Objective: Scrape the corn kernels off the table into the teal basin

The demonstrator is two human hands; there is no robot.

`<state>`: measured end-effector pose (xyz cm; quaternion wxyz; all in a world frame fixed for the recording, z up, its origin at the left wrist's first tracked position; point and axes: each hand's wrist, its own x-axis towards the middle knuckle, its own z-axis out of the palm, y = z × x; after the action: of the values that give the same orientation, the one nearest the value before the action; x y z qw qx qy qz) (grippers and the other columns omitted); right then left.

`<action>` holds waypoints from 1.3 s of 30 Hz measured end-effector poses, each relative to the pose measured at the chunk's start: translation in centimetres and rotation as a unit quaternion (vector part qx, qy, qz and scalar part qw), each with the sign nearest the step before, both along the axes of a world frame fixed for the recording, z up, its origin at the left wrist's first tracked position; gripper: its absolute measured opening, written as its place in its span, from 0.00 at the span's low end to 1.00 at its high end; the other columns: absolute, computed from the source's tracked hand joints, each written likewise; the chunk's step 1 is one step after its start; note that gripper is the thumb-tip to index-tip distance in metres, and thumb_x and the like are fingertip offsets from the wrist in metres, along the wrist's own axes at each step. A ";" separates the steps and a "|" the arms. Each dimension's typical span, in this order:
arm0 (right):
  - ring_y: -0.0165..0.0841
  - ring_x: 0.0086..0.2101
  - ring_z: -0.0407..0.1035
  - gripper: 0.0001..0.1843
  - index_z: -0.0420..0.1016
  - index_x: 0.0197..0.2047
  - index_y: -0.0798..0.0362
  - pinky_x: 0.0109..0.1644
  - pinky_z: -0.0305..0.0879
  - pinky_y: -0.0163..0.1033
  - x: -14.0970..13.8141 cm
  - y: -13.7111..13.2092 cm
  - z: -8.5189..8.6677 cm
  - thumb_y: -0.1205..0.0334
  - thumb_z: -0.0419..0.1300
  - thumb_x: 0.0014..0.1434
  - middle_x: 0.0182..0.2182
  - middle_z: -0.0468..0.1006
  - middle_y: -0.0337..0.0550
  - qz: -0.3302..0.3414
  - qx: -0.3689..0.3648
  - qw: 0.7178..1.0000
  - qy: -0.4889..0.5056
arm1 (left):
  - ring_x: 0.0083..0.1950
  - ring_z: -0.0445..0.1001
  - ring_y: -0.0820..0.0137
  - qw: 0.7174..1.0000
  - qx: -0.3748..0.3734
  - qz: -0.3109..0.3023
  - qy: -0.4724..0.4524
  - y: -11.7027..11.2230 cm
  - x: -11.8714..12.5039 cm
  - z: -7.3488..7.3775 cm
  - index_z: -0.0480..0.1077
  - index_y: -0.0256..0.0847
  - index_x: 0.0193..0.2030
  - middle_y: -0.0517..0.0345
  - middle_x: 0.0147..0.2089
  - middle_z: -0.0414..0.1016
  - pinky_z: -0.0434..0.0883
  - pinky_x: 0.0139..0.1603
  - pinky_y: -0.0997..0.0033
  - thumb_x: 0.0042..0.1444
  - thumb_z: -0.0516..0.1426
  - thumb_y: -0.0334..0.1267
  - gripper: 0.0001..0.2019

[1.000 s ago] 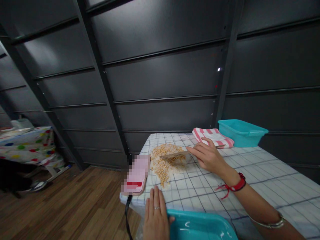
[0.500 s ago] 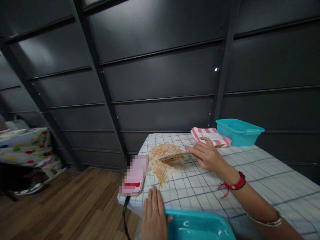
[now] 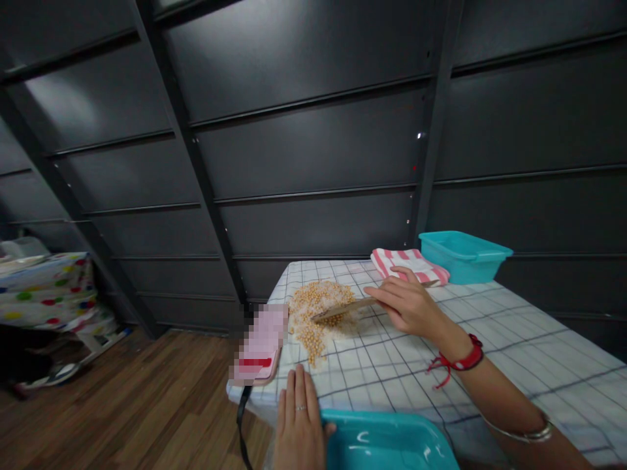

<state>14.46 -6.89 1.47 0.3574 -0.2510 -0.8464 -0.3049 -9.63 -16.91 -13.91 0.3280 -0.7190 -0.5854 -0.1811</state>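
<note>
My right hand [image 3: 409, 303] is closed around a wooden spatula [image 3: 345, 309]. Its flat end rests in a heap of pale grains and yellow beans [image 3: 313, 341] spread on the checked tablecloth; part of the blade may be buried. A short piece of the handle pokes out beyond the hand. My left hand [image 3: 301, 418] lies flat at the table's near edge with fingers stretched forward. Its thumb touches or sits right beside the rim of a teal plastic basin [image 3: 372, 415] in front of me, cut off by the frame's bottom.
Left of the heap lies a pink phone-like device [image 3: 259, 343] with a black strap [image 3: 241, 418] hanging off the table. A folded red-and-white striped cloth [image 3: 409, 262] and a second teal basin [image 3: 463, 261] stand at the back. Dark metal wall panels [image 3: 313, 163] rise behind.
The spatula has tilted slightly in my right hand, its tip a little lower in the heap. The view has shifted slightly. My left hand stays in place.
</note>
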 end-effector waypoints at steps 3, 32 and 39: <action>0.33 0.30 0.65 0.21 0.69 0.48 0.51 0.47 0.58 0.48 0.2 -0.4 0.4 0.75 0.48 0.53 0.25 0.72 0.38 0.008 0.002 1.000 -0.002 | 0.62 0.62 0.56 1.000 0.001 -0.004 -0.004 0.0 0.0 -0.3 0.61 0.27 0.59 0.39 0.59 0.69 0.64 0.57 0.57 0.53 0.52 0.37 0.27; 0.33 0.30 0.66 0.17 0.69 0.45 0.54 0.48 0.58 0.50 -1.0 -2.9 2.2 0.74 0.47 0.55 0.26 0.72 0.39 -0.011 -0.044 0.997 -0.054 | 0.61 0.64 0.59 0.998 0.005 -0.019 0.052 0.3 -1.7 0.0 0.61 0.29 0.59 0.41 0.59 0.68 0.66 0.55 0.62 0.53 0.53 0.39 0.27; 0.35 0.31 0.67 0.18 0.71 0.44 0.54 0.48 0.57 0.51 -0.9 -3.2 1.3 0.75 0.47 0.53 0.27 0.75 0.42 -0.030 -0.040 0.997 -0.061 | 0.58 0.67 0.58 1.000 -0.013 -0.005 0.017 -0.1 -1.0 1.0 0.67 0.31 0.55 0.42 0.57 0.71 0.68 0.53 0.59 0.53 0.52 0.41 0.24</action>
<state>13.60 -10.07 2.79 0.2858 -0.2711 -0.8702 -0.2960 -10.62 -16.97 -12.88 0.3275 -0.7289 -0.5788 -0.1625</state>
